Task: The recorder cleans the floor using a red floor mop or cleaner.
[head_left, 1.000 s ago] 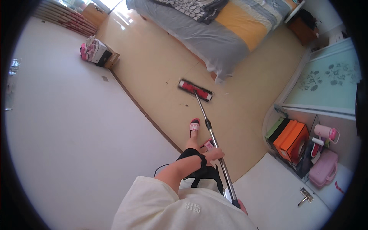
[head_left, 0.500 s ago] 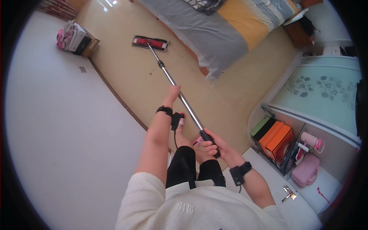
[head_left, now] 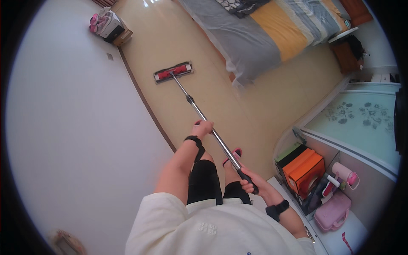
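Observation:
A flat mop with a long silver pole (head_left: pixel 221 143) slants from my body toward the far left. My left hand (head_left: pixel 203 128) is wrapped round the middle of the pole. Lower down, my right hand (head_left: pixel 251 182) grips the black handle at the near end. The red and white mop head (head_left: pixel 173 72) lies flat on the tiled floor (head_left: pixel 263 114), between the left wall and the bed. Black straps with small devices sit on both my wrists.
A bed (head_left: pixel 255 42) with grey and yellow covers stands at the far side. Boxes (head_left: pixel 111 29) are piled against the white wall (head_left: pixel 85 127). To the right, a cabinet holds an orange box (head_left: pixel 303 167), a pink case (head_left: pixel 333 211) and a pink tumbler (head_left: pixel 344 173).
The mop head has come nearer to me and turned slightly. Both hands have shifted closer and a little right, still gripping the mop. My feet have changed position and the view has shifted.

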Motion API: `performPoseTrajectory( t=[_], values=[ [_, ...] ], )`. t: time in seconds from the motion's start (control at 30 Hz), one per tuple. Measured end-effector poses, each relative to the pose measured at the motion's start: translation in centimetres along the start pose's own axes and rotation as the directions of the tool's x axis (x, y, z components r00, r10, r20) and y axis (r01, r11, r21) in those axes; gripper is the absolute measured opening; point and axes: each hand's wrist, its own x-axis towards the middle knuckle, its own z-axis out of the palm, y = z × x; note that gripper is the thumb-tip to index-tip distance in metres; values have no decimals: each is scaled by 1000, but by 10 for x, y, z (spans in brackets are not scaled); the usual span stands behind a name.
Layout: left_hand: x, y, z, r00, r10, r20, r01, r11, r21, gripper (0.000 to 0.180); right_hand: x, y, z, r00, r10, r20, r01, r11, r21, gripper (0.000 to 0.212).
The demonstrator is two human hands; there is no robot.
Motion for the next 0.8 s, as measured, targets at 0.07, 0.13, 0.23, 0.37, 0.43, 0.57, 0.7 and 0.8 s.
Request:
performPoseTrajectory(
  t=[0.07,0.13,0.23,0.37,0.43,0.57,0.7,0.8],
  values=[
    [-42,36,60,967,-23,255,-17,988,153,41,-46,39,-54,998,-17,-67,19,1000,20,48],
    [-113,64,98,916,27,400,2,997,-71,28,-91,75,-87,992,1,-125,-3,1000,-14,51],
    [-184,67,161,862,-63,503,291,874,-390,21,-159,130,-125,950,-2,-312,-43,989,-139,49],
    [-226,55,235,841,80,535,283,777,-561,25,-189,196,-185,930,-60,-364,-28,972,-232,48],
    [-230,59,241,815,104,570,304,760,-574,25,-186,210,-192,921,-100,-376,-14,958,-288,42],
    [-204,31,264,781,-12,624,262,914,-310,24,-168,217,-198,906,-164,-391,-5,918,-396,37],
    [-181,54,222,990,92,105,-70,978,-195,24,-157,193,-167,947,118,-299,-136,990,-38,41],
    [-73,-31,165,967,-57,-247,-13,961,-276,24,-72,109,-110,895,446,15,-439,873,211,62]
  ],
)
